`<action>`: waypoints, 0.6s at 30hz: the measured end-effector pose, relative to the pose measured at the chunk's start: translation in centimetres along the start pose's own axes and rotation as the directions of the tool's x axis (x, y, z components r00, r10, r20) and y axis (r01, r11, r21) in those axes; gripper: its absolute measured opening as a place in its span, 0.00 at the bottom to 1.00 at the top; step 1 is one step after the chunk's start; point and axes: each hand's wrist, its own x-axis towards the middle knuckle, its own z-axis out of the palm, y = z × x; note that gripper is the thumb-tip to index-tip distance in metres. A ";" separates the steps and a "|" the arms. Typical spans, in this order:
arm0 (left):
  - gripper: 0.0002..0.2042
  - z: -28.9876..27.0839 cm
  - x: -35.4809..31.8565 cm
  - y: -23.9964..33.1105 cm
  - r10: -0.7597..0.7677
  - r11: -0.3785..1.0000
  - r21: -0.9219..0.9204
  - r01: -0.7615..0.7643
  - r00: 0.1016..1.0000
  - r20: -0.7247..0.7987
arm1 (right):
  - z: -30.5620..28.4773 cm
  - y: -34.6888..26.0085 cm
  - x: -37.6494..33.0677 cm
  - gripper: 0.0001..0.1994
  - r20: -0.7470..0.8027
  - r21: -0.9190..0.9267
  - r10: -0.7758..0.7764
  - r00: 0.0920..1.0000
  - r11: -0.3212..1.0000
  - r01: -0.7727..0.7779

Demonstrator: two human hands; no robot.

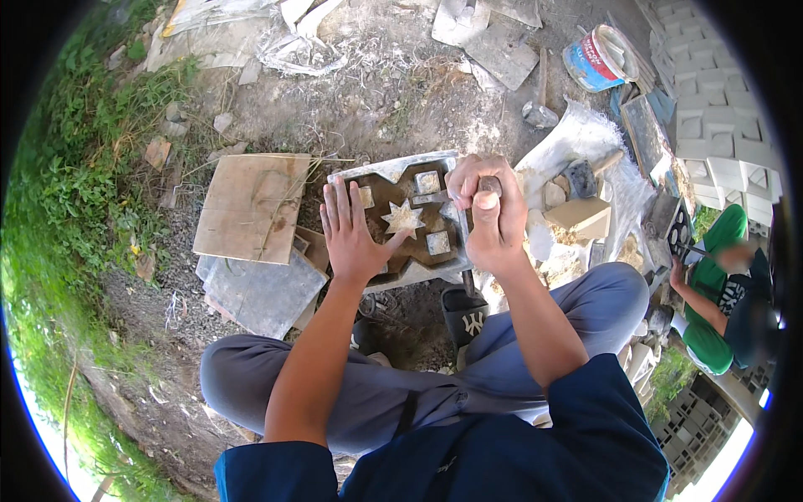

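A metal block mould (pixel 393 280) with notched walls lies in front of me. Inside it are a raised star-shaped piece (pixel 403 219), several small square blocks (pixel 437 243) and brownish material. My left hand (pixel 355 238) rests over the mould's left side, fingers stretched out and its thumb toward the star. At the right end, my right hand (pixel 493 217) is closed round the rounded handle of a trowel-like tool, its thumb on top. A flat metal blade (pixel 431 198) reaches from that fist over the mould; my fingers hide where it joins the handle.
Left of the mould lie a plywood board (pixel 251 205) and a grey sheet (pixel 263 284). To the right are a white sack (pixel 581 138), stones and a brick (pixel 579 219). A paint bucket (pixel 598 58) stands far right. Another person (pixel 719 293) sits at right near stacked blocks (pixel 723 109).
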 end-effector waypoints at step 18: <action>0.62 -0.1 0.5 0.3 0.011 1.000 0.004 -0.011 1.000 0.007 | -0.3 3.1 -1.2 0.25 0.109 0.049 -0.117 0.987 0.992 0.112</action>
